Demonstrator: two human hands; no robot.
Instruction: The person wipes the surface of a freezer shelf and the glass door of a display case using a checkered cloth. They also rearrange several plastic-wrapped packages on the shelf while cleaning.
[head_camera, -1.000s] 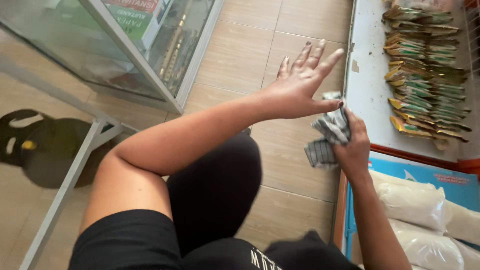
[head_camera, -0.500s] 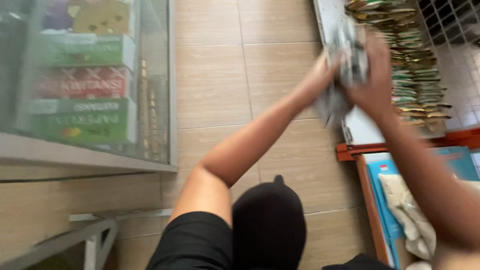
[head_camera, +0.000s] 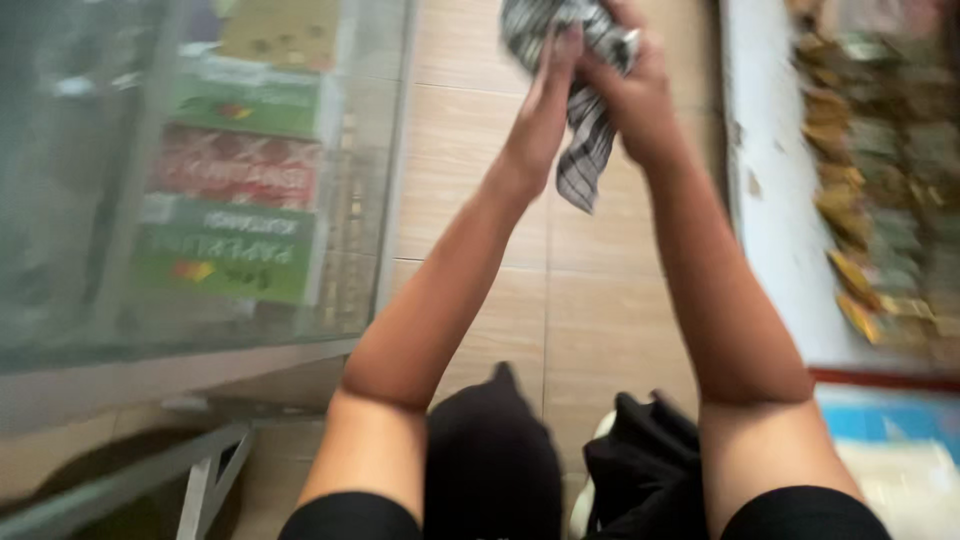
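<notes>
Both my arms reach forward over the tiled floor. A grey-and-white checked cloth is bunched between my hands near the top of the view, with one end hanging down. My left hand presses flat against the cloth from the left, fingers pointing up. My right hand is closed around the bunched cloth from the right. The picture is motion-blurred, so finger detail is unclear.
A glass display case with green, red and yellow boxes inside stands at left on a metal frame. A white shelf with rows of small packets runs along the right. A blue box lies at bottom right. My dark-clothed knees are below.
My hands have risen and moved away from me with the cloth. The left hand, spread open a second ago, now presses on the cloth. The view has swung left and down.
</notes>
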